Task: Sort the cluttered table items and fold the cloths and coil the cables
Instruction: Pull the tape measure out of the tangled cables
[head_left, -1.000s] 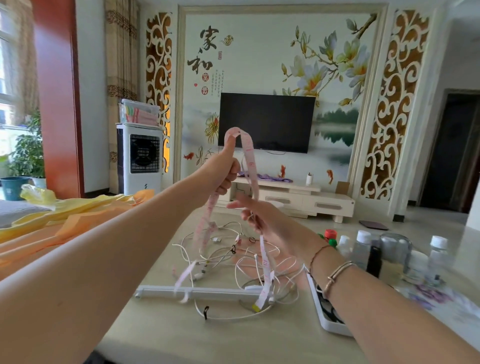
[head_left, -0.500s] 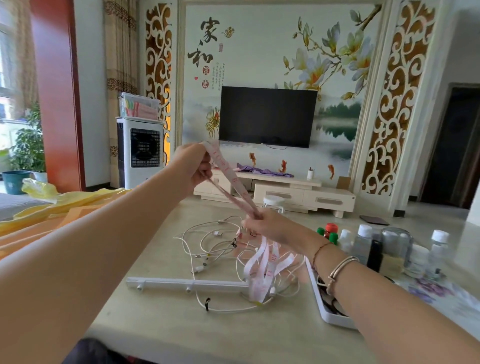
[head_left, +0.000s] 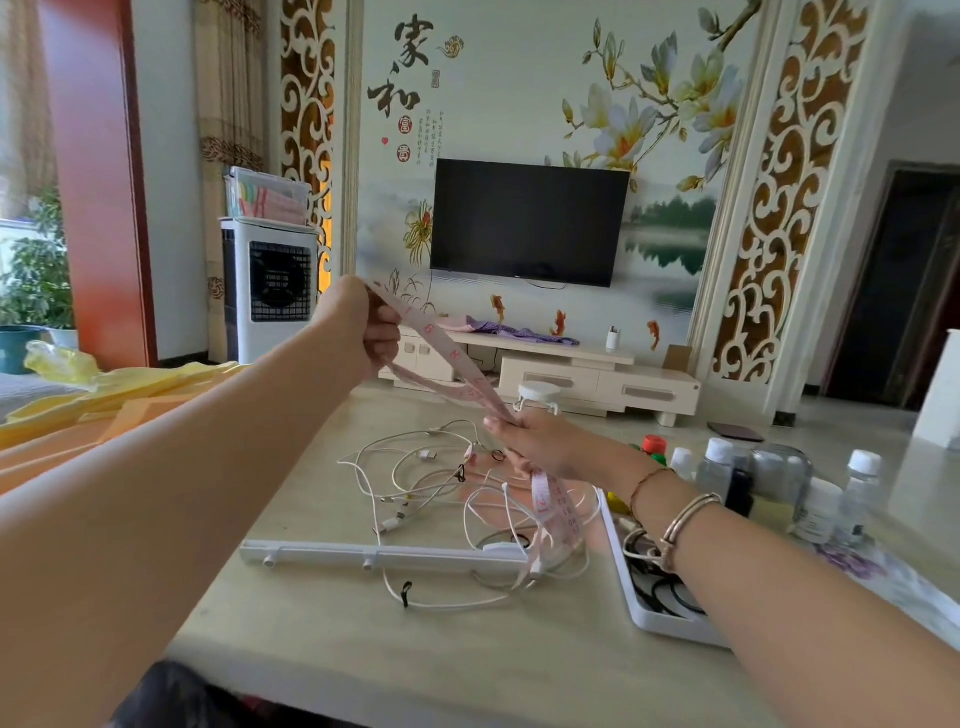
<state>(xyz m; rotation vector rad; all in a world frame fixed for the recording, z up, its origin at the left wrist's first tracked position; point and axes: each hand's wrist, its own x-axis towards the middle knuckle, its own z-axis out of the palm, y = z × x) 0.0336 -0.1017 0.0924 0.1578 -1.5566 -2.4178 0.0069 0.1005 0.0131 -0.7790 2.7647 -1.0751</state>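
A pink measuring tape (head_left: 445, 354) is stretched doubled between my hands above the table. My left hand (head_left: 358, 325) grips its folded end, raised at the left. My right hand (head_left: 537, 441) pinches the two strands lower down at the right, and the loose rest of the tape hangs from it onto the table. Under the hands lies a tangle of white cables (head_left: 426, 483). Yellow and orange cloths (head_left: 104, 400) lie piled at the table's left end.
A white bar with pegs (head_left: 379, 553) lies along the table in front of the cables. A white tray (head_left: 649, 621) with black rings sits under my right wrist. Several small bottles (head_left: 769, 478) and a lidded jar (head_left: 537, 397) stand at the right and back.
My left hand came down from high up and moved left. The tape now runs taut and slanted between both hands instead of hanging in a tall loop; the view moved closer.
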